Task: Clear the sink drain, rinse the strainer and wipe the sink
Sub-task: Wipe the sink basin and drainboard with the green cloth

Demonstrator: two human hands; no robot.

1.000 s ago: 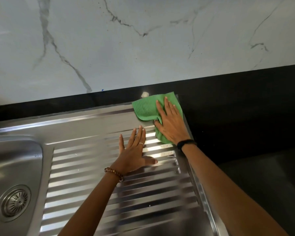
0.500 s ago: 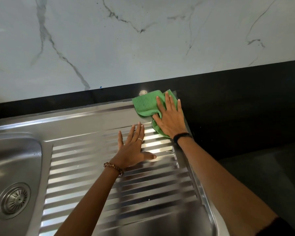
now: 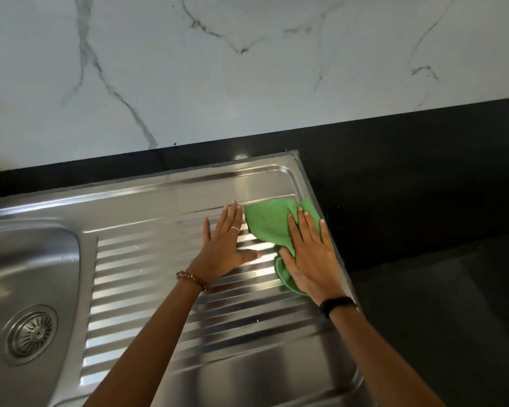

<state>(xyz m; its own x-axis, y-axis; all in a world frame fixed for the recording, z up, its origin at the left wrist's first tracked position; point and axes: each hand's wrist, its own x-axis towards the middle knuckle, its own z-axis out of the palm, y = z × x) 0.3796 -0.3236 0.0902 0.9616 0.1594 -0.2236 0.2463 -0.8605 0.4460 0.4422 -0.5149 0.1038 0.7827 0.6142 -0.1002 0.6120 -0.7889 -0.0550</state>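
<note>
The right hand lies flat, fingers straight, on the green cloth at the right edge of the ribbed drainboard, hiding part of it. The left hand rests flat beside it, fingers released. The strainer sits in the sink bowl, which is cut off at left.

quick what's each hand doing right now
Left hand: open, flat on the drainboard.
Right hand: open, pressing the green cloth.

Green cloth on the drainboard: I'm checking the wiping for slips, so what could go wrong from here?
1. The green cloth lies bunched under the right hand, so it may skip ridges.
2. It sits at the drainboard edge and could smear onto the black counter.
3. The left hand, flat on shiny metal, may slip.
</note>
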